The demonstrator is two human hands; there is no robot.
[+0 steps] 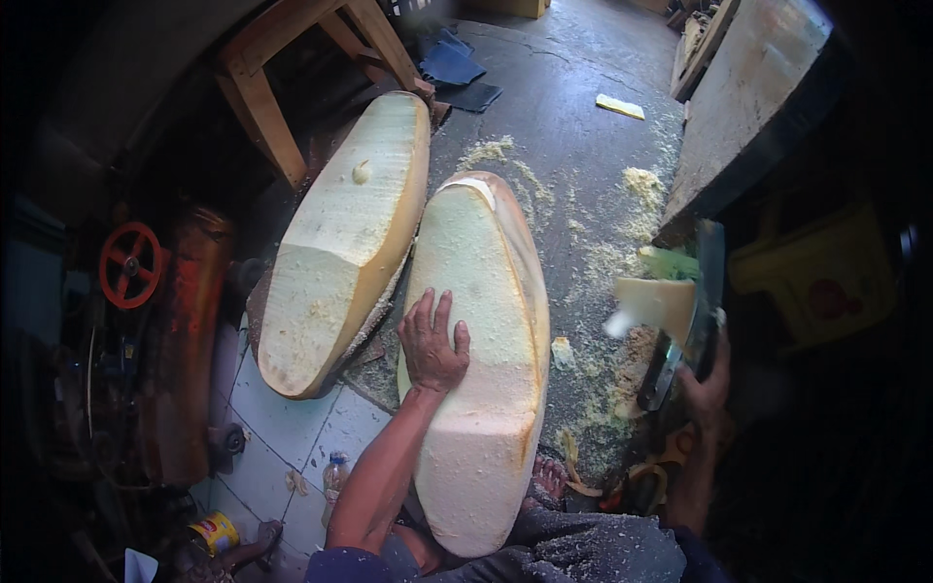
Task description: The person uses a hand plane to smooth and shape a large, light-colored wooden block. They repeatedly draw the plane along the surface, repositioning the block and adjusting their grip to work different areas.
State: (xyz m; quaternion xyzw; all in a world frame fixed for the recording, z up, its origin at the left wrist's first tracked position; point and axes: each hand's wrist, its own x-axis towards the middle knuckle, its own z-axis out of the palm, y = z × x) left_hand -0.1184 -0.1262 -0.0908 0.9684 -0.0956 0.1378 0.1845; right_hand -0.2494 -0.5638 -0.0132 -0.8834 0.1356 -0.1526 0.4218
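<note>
A long pale foam seat pad, by its look for a motorcycle, lies lengthwise in front of me, its near end by my lap. My left hand rests flat on its upper face, fingers spread, holding nothing. To the right, off the pad, my right hand is closed round a long, dark, flat tool; its exact kind is unclear. A cream-coloured piece shows beside the tool, blurred. Another foam seat pad lies to the left, with a small foam scrap on it.
Foam crumbs litter the dark floor to the right. A wooden stool frame stands at the far left. Nearer are a red tank with a handwheel, and a plastic bottle. A slanting board bounds the right.
</note>
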